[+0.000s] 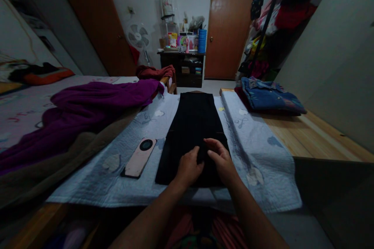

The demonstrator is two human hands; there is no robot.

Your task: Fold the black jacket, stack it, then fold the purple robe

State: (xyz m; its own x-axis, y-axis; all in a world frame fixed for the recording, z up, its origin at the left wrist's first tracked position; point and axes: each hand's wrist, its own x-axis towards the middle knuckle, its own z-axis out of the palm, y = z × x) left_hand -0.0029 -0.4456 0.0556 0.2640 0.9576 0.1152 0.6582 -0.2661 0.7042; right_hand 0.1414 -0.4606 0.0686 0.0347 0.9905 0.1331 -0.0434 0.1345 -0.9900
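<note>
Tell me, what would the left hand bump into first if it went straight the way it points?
Probably the fingertips of the right hand. The left hand points up and across the black cloth toward them, though one may be higher.

The black garment is partly covered by both hands, and whatever the curled fingers pinch can't be made out against the dark cloth. Both forearms run off the bottom edge, where the lap below is mostly lost in shadow. The purple blanket is cut by the left edge. At upper right, the hanging bags leave the frame at the top, and what hangs beneath them blurs into darkness.
</note>
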